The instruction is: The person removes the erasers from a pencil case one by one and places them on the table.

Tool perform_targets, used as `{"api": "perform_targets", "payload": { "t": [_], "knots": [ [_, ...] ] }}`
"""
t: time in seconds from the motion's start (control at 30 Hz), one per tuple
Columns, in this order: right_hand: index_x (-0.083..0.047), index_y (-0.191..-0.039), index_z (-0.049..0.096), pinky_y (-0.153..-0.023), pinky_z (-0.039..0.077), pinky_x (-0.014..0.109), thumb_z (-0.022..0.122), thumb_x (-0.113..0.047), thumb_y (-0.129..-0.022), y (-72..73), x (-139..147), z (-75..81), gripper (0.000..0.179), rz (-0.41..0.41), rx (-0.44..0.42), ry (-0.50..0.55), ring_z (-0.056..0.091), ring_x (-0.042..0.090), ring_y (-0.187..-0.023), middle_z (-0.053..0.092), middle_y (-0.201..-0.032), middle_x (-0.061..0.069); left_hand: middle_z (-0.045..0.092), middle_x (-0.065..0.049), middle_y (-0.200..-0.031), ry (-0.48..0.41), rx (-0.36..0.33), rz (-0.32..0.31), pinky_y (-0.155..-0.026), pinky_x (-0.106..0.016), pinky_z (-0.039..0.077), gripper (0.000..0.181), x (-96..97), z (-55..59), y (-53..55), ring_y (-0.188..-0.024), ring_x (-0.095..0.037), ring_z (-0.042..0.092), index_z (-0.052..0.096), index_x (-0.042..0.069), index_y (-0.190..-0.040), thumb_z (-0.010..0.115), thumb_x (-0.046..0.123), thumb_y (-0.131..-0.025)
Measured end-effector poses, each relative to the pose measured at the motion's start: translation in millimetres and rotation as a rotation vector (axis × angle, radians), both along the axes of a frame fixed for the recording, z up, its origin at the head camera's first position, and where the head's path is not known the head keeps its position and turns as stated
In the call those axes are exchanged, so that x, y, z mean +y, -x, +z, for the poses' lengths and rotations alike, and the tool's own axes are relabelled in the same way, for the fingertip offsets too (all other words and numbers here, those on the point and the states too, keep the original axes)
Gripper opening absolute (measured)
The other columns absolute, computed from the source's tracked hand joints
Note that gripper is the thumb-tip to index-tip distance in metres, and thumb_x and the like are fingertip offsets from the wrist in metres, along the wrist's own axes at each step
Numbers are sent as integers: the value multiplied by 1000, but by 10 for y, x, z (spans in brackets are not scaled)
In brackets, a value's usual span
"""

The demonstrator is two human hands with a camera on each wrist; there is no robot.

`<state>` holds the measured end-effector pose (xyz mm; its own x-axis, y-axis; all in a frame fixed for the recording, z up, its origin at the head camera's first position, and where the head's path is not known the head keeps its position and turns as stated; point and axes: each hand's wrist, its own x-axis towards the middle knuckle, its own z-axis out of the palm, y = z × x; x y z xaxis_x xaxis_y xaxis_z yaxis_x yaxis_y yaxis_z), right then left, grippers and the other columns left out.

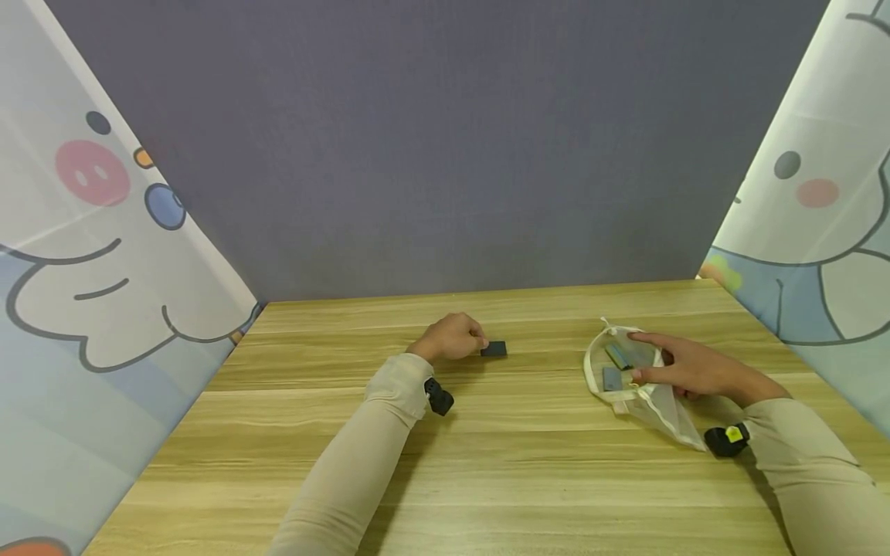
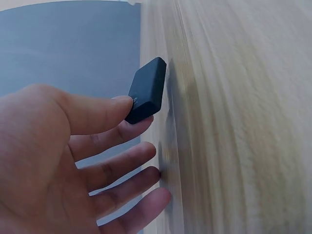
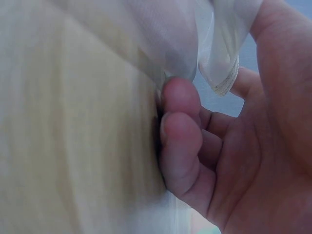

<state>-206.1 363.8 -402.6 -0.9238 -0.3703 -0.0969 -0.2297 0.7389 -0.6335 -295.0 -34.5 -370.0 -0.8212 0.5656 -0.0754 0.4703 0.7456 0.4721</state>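
Note:
My left hand point(image 1: 453, 337) pinches a small black rectangular block with rounded edges point(image 2: 148, 90) between thumb and index finger. The block is tilted beside the wooden surface, and the other fingers of that hand extend loosely below it in the left wrist view. To the right, a white mesh drawstring bag point(image 1: 589, 372) lies with its round mouth spread. My right hand point(image 1: 691, 369) holds the bag's rim, with thumb and index finger apart at the mouth and the other fingers curled low. Within the bag are a grey-blue flat piece point(image 1: 612, 378) and a green-and-dark piece point(image 1: 617, 356).
Both hands are over a wood-grain table point(image 1: 528, 479). A dark grey panel point(image 1: 452, 154) stands along its back edge. Cartoon-printed sheets point(image 1: 83, 309) hang at the left and right sides. A strapped-on black wrist camera point(image 1: 438, 396) sits by each sleeve.

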Motion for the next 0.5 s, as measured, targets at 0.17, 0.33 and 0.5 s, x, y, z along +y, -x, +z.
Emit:
{"api": "perform_targets", "payload": {
  "t": [0.17, 0.33, 0.5],
  "knots": [
    [-15, -147, 26, -43, 42, 32, 61, -39, -89, -6, -4, 5, 72, 1, 5, -5, 46, 17, -43, 47, -70, 8, 64, 11, -99, 1, -16, 31, -72, -31, 46, 17, -7, -19, 6, -84, -8, 56, 73, 22, -93, 57, 28, -92],
    [-15, -147, 25, -43, 43, 32, 60, -39, -89, -3, -2, -1, 72, 0, 5, -8, 46, 17, -44, 47, -70, 7, 63, 12, -93, 16, -9, 45, -69, -31, 45, 17, -5, -21, -5, -80, -10, 56, 72, 23, -92, 57, 30, -92],
    [-15, -147, 25, -42, 43, 32, 60, -39, -89, -2, -2, -2, 72, -2, 4, -8, 46, 17, -43, 47, -70, 7, 63, 13, -88, 45, 38, 61, -67, -33, 44, 16, 16, -19, -23, -76, -10, 55, 72, 24, -94, 58, 31, -92]
  ]
}}
